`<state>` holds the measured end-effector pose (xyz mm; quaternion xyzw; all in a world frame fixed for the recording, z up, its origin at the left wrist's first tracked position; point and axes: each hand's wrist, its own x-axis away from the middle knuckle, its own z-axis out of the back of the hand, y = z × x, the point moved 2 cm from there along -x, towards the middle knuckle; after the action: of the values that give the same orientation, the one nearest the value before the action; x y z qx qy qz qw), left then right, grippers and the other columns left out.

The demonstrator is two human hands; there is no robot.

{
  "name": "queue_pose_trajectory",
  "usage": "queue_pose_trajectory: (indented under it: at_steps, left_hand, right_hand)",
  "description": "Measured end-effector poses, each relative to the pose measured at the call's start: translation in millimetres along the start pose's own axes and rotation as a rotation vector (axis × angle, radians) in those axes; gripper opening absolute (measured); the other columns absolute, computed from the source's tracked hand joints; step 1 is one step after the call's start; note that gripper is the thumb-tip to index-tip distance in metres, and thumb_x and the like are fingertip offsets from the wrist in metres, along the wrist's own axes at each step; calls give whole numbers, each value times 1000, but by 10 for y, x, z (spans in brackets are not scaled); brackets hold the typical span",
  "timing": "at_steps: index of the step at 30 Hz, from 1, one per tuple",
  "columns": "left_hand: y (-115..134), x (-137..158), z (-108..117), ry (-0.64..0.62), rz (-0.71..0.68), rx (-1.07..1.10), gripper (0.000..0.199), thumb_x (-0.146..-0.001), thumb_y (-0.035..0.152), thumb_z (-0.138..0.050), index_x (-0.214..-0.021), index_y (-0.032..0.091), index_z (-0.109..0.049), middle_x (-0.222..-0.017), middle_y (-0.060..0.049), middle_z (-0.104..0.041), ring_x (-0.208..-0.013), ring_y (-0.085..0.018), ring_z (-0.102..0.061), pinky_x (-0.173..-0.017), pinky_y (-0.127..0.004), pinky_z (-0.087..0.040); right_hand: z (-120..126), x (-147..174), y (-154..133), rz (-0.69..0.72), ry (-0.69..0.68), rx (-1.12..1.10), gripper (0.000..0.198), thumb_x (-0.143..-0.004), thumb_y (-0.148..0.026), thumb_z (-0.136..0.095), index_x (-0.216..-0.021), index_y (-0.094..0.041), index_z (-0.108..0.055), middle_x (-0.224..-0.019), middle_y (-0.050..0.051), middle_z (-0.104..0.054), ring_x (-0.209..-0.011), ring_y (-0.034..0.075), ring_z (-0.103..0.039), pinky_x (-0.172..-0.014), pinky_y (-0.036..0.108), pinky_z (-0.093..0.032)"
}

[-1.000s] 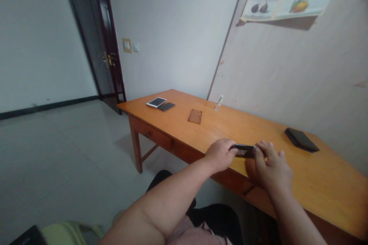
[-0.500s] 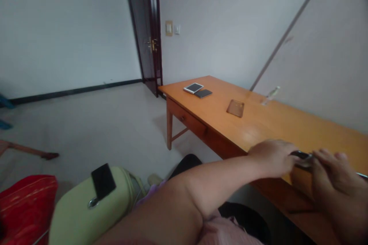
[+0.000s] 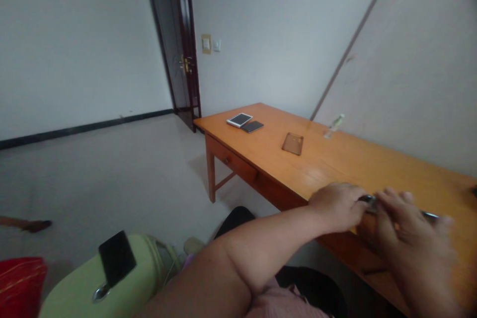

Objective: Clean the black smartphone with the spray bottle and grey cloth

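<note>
My left hand [image 3: 337,207] reaches over the near edge of the wooden table, its fingers curled around one end of a small dark thing with a shiny edge [image 3: 367,199]. From the right, my right hand [image 3: 412,238] meets the same thing, thumb and fingertips closed on its other end. Most of it is hidden by my fingers, so its kind does not show. Another dark, shiny-edged piece [image 3: 430,216] peeks out behind my right fingers; whether the two are joined I cannot tell.
On the table [image 3: 335,164] lie a brown phone case [image 3: 293,143], a white-framed tablet [image 3: 239,119], a dark flat device [image 3: 253,126] and a small clear item [image 3: 334,125]. A pale green suitcase [image 3: 70,278] with a black panel [image 3: 118,258] stands left, beside a red bag [image 3: 20,283].
The view has turned slightly, so the room's things sit further left and lower. Both hands stay together on the dark thing; the right hand now covers more of it.
</note>
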<state>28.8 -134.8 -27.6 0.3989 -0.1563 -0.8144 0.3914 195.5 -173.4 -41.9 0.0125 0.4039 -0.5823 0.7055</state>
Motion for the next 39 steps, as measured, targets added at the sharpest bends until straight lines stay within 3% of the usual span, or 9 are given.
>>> queue_pose_trajectory:
  at_steps: [3,7,10,12,17,25,31,35,39]
  left_hand:
    - [32,40,127,35,-24,63,19,-92,22,-46,-91,19,-64,-91,-6,-69,-88,-20,-63,-81,-33,-49]
    - [53,110,359,102,27,197,14,-90,24,-51,-91,19,-65,-90,-4,-69,-88,-19,-61,-81,-29,-47]
    - [61,212,508,102,86,308,15,-90,26,-53,-88,18,-65,-83,-2,-67,-80,-17,-60,-76,-27,-46]
    - [73,301,593,102,107,433,18,-91,30,-52,-94,18,-65,-86,-2,-68,-81,-16,-60,-76,-27,-47]
    - [152,529,829,171,237,740,23,-86,35,-61,-96,15,-65,-88,-3,-70,-83,-17,-62,-79,-28,-48]
    - [359,845,1130,282,329,993,29,-79,39,-71,-93,14,-66,-86,-3,-70,-81,-15,-63,-81,-27,-47]
    - [462,895,1167,307,258,833,37,-85,37,-65,-114,15,-62,-107,-9,-70,-96,-19,-65,-91,-34,-48]
    - [547,900,1206,404,120,425,40,-90,33,-57,-127,19,-57,-123,-11,-61,-112,-23,-60,-102,-41,-44]
    - [649,966,1211,331,-60,46,56,-86,39,-64,-137,21,-48,-133,-13,-51,-126,-26,-50,-109,-44,-39]
  right_hand:
    - [-43,-173,-328,163,73,149,35,-93,-41,-43,-116,-26,-65,-131,10,-64,-132,33,-50,-116,60,-5]
    - [150,-231,-103,-101,151,91,34,-92,-42,-45,-109,-25,-69,-126,10,-67,-126,33,-54,-112,64,-15]
    - [225,-217,27,-329,257,-249,37,-85,-47,-55,-103,-20,-72,-110,11,-73,-109,30,-64,-101,50,-43]
    - [210,-201,-20,-428,299,-558,39,-79,-50,-63,-101,-18,-73,-101,9,-74,-96,26,-67,-89,40,-51]
    - [185,-60,-390,-498,231,-1060,40,-71,-50,-76,-97,-20,-74,-91,4,-74,-84,20,-66,-76,31,-53]
    - [269,249,-873,-398,83,-1156,45,-79,-56,-69,-109,-22,-72,-95,4,-70,-82,18,-59,-61,24,-47]
    - [351,164,-1013,-393,254,-1129,44,-76,-61,-68,-85,-18,-71,-70,0,-62,-59,12,-46,-51,23,-35]
    - [315,86,-1056,-422,307,-1216,44,-73,-60,-71,-86,-18,-70,-70,1,-63,-64,15,-52,-57,25,-39]
    - [292,62,-1179,-395,346,-1291,41,-71,-57,-74,-81,-17,-70,-71,2,-66,-70,17,-56,-66,28,-44]
